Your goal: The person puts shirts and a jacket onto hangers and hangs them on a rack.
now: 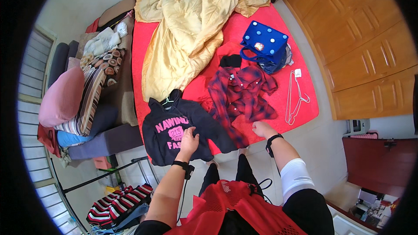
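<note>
— What is under the hands?

— A black hooded sweatshirt (178, 132) with pink lettering on its chest lies spread flat at the near edge of the red bed (278, 26), with a pale green hanger (166, 100) at its neck. The left hand (190, 141) lies flat on its lower front, fingers together and pressing the cloth, not closed around anything.

— And the other hand?

— The right hand (262, 129) sits off to the right of the sweatshirt, at the bed's edge, touching the lower hem of a red and dark plaid shirt (242, 95). Its fingers are curled toward the cloth; whether they pinch the hem I cannot tell. Both wrists wear black bands.

— What lies past the right hand?

— Just beyond it on the far side, the plaid shirt is crumpled, with a black garment (230, 61) at its collar. Farther right of that hand lie white wire hangers (295, 98), and beyond the shirt stands a blue bag (264, 45) with white dots.

— Beyond the left hand?

— A large yellow quilt (191, 26) is heaped across the far part of the bed. Left of that hand, off the bed, a couch holds a pink pillow (63, 98) and a striped cushion (87, 102). Wooden wardrobe doors (361, 39) run along the right.
</note>
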Motion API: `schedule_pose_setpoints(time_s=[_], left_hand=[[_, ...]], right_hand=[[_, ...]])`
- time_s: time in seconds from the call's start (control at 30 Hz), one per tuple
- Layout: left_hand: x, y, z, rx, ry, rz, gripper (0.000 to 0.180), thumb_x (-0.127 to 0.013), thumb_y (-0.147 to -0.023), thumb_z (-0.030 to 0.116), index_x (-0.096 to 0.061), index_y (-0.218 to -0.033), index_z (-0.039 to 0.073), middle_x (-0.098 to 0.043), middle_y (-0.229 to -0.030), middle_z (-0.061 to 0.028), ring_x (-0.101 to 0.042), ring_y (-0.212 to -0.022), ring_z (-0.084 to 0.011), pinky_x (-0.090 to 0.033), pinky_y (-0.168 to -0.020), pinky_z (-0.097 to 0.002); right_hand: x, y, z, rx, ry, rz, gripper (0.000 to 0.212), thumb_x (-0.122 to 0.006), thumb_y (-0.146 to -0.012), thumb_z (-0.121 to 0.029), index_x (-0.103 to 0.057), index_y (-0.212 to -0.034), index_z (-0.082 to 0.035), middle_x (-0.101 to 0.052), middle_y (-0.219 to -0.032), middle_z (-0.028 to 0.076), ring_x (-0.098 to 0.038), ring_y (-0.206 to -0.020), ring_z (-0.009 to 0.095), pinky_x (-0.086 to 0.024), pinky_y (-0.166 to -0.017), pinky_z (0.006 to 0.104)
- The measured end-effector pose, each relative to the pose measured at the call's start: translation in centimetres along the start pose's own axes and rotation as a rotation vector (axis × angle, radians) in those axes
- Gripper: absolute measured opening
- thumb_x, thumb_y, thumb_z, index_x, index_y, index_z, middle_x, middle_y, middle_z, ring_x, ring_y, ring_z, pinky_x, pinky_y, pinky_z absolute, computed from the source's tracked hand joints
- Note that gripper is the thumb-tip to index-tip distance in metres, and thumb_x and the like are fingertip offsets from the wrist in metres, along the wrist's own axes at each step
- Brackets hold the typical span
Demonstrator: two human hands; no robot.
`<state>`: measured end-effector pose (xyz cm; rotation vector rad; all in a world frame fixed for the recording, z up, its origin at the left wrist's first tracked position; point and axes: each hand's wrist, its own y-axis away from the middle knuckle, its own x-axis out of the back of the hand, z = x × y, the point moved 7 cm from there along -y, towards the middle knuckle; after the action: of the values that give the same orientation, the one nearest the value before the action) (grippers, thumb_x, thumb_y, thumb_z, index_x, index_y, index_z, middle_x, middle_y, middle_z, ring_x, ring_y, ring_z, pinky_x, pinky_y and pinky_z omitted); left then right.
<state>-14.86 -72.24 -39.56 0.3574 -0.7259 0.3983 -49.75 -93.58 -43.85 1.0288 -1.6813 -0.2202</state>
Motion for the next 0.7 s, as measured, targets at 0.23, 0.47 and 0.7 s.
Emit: schedule_pose_setpoints(time_s=[0.23,0.47,0.7], left_hand=[[-6.4,-3.6,5.0,0.039,0.051,-0.117,0.047,-0.073,-0.089,0.014,-0.059,-0.133,0.004,-0.062,-0.128,-0.0265,-0.061,-0.119,-0.0458,-0.052,-0.104,-0.0478],[-12.4,-10.7,9.9,0.012,-0.022,-0.074,0.062,-0.075,-0.089,0.017,-0.052,-0.146,0.009,-0.054,-0.137,-0.0304,-0.054,-0.13,-0.0462,-0.048,-0.11,-0.0486],[-17.6,-15.6,10.5,0.166,-0.276,-0.227,0.073,-0.074,-0.09,0.033,-0.046,-0.157,0.022,-0.025,-0.164,-0.0343,-0.043,-0.142,-0.0516,-0.045,-0.115,-0.0521]], right_hand=[[-1.3,0.1,6.9,-0.023,-0.096,-0.042,0.026,-0.07,-0.093,-0.027,-0.073,-0.111,-0.007,-0.075,-0.111,0.02,-0.071,-0.107,0.039,-0.055,-0.091,0.0504],[-1.3,0.2,9.1,0.034,-0.23,-0.091,0.029,-0.07,-0.095,-0.028,-0.073,-0.113,-0.006,-0.076,-0.11,0.019,-0.072,-0.106,0.037,-0.057,-0.09,0.0478],[-1.7,-0.1,10.7,0.042,-0.452,-0.122,0.029,-0.07,-0.095,-0.026,-0.072,-0.114,-0.004,-0.076,-0.111,0.019,-0.074,-0.105,0.034,-0.058,-0.09,0.044]])
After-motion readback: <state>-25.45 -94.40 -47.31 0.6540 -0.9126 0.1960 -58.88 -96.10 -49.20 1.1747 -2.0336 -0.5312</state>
